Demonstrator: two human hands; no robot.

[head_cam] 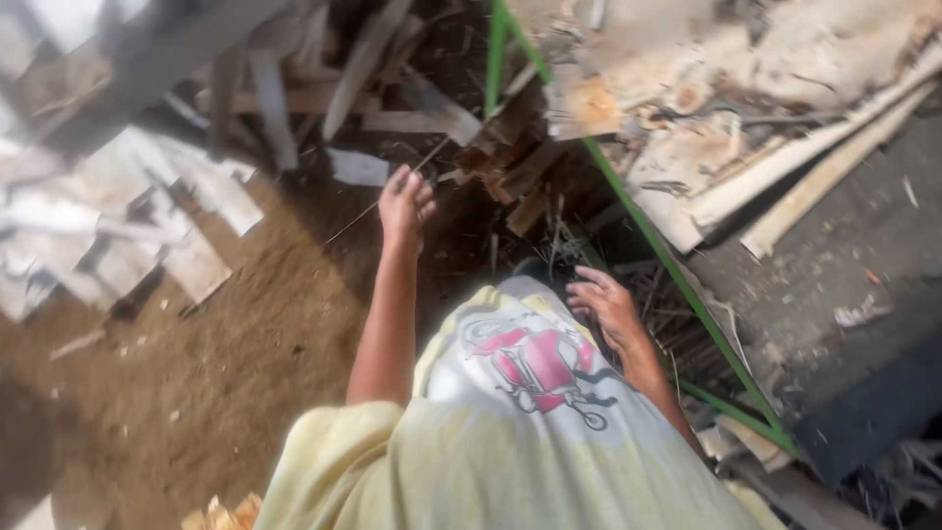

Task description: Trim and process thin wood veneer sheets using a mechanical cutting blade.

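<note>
My right hand (610,306) hangs open and empty by my shirt (510,412), near the green metal frame (648,236). Farther out, my left hand (405,204) pinches a thin wooden stick (392,186); it is only just lifted from the scrap wood pile (510,162), where many pieces remain

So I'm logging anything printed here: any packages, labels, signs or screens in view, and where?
No packages, labels, signs or screens among the wood scraps.
The only printed thing: a red and black graphic on the pale yellow shirt, low centre, between the left hand and right hand.
</note>
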